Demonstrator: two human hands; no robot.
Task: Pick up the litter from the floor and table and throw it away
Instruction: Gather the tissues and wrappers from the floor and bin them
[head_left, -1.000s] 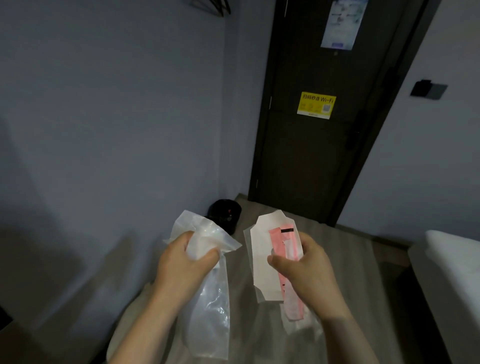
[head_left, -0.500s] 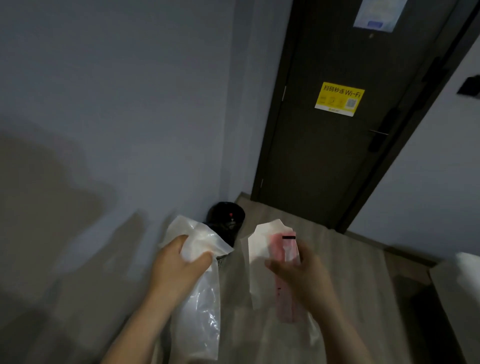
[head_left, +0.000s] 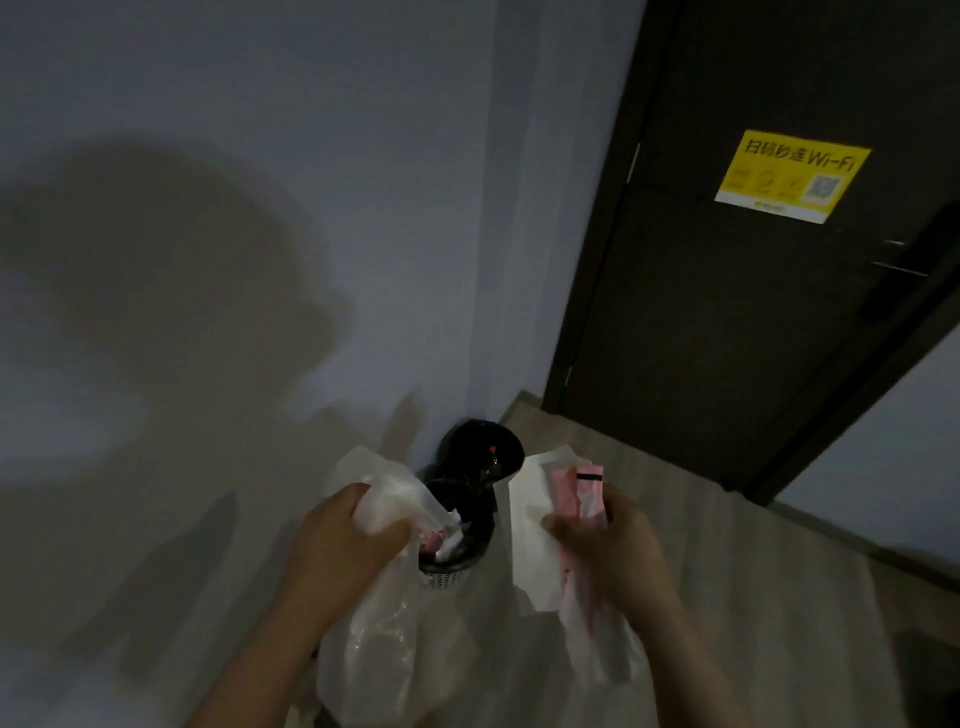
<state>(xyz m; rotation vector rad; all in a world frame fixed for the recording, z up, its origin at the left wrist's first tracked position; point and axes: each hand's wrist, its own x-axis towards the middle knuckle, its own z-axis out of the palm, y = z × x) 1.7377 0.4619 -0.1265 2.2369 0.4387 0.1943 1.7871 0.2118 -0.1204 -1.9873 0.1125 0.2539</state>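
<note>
I see the left hand (head_left: 343, 540), fingers curled round a plastic bag (head_left: 374, 649), and the right hand (head_left: 608, 551), fingers gripping pink-white wrappers (head_left: 535, 525), either side of the bin (head_left: 480, 460).

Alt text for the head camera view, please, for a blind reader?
A person's left hand grips a crumpled clear plastic bag and the right hand holds white and pink paper wrappers near a black waste bin.
</note>
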